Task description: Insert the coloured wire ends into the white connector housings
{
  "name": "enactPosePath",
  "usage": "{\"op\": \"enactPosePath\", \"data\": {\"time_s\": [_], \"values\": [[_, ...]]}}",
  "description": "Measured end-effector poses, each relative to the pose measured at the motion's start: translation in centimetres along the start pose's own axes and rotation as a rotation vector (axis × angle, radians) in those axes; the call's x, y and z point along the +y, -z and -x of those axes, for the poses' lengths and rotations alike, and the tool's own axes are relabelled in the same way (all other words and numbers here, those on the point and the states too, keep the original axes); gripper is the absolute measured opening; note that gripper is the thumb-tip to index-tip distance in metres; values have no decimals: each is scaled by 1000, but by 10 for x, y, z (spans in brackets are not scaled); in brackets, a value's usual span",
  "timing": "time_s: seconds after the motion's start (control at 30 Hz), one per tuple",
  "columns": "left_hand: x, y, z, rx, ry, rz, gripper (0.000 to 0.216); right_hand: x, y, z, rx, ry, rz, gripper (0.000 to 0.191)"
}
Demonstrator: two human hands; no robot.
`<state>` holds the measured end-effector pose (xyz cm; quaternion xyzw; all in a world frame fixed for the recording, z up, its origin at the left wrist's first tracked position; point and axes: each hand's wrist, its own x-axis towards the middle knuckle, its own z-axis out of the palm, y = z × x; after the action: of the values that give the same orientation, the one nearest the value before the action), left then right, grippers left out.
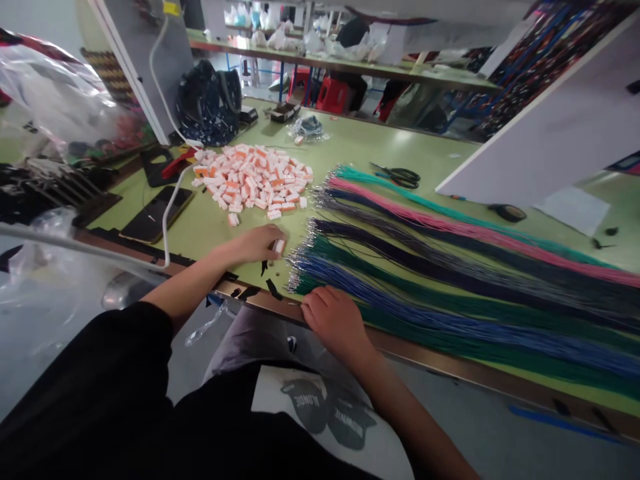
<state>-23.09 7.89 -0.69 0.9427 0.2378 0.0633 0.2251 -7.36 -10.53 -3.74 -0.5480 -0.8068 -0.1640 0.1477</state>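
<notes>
My left hand (257, 243) rests on the green table (200, 223) with its fingers curled round a small white connector (278, 246). My right hand (333, 321) lies at the table's near edge, fingers closed on the ends of the blue wires (450, 313) in a fanned bundle. Beside the blue ones lie green wires (500, 357), dark purple wires (450, 257), pink wires (475, 230) and teal wires (400, 187), all with bare metal tips towards me. A heap of white and orange connectors (253, 179) sits beyond my left hand.
Black scissors (400, 176) lie behind the wires. A phone (156, 215) and a white cable (173, 200) are at the left. A tilted white board (545, 133) stands at the right, and a dark wire coil (207, 103) lies at the back. Clear plastic bags (55, 93) hang at the left.
</notes>
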Motion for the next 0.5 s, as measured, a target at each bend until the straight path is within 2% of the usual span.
{"op": "enactPosePath", "data": {"time_s": [0.1, 0.23, 0.3, 0.4, 0.5], "values": [[2, 4, 3, 31, 95, 84, 26, 0, 5, 0, -44, -107, -112, 20], [10, 10, 10, 93, 230, 270, 37, 4, 14, -1, -123, -342, -368, 22], [19, 11, 16, 143, 213, 391, 40, 7, 17, -3, -61, -424, -475, 22], [36, 7, 27, 220, 144, 557, 38, 11, 20, -4, 50, -471, -586, 21], [53, -7, 37, 199, 127, 716, 38, 13, 23, -5, 81, -473, -647, 17]]}}
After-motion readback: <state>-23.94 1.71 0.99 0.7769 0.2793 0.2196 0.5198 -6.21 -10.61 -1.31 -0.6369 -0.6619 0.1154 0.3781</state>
